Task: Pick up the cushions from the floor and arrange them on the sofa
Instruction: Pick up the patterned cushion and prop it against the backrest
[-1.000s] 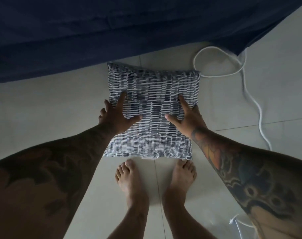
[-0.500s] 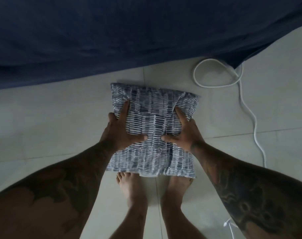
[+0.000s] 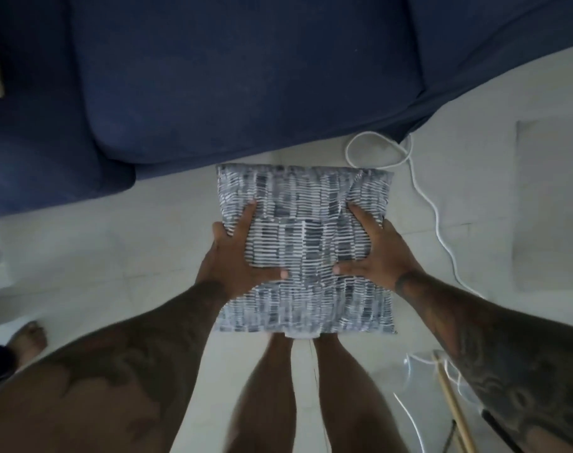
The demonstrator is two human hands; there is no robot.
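Note:
A square cushion (image 3: 306, 243) with a grey, blue and white dashed pattern hangs above the pale tiled floor, just in front of the dark blue sofa (image 3: 239, 76). My left hand (image 3: 236, 256) grips its left edge, thumb across the front. My right hand (image 3: 376, 253) grips its right edge the same way, and the fabric is bunched under the fingers. The cushion's lower edge covers my feet. The sofa's seat fills the top of the view.
A white cable (image 3: 422, 188) loops on the floor right of the cushion. A pale flat panel (image 3: 553, 204) lies at the far right. Wooden sticks and a clear object (image 3: 451, 400) are at the lower right. Another person's foot (image 3: 28, 338) shows at left.
Both hands closed on the cushion's sides and lifted it off the floor. The view rose, so more of the sofa seat shows and my feet are now hidden.

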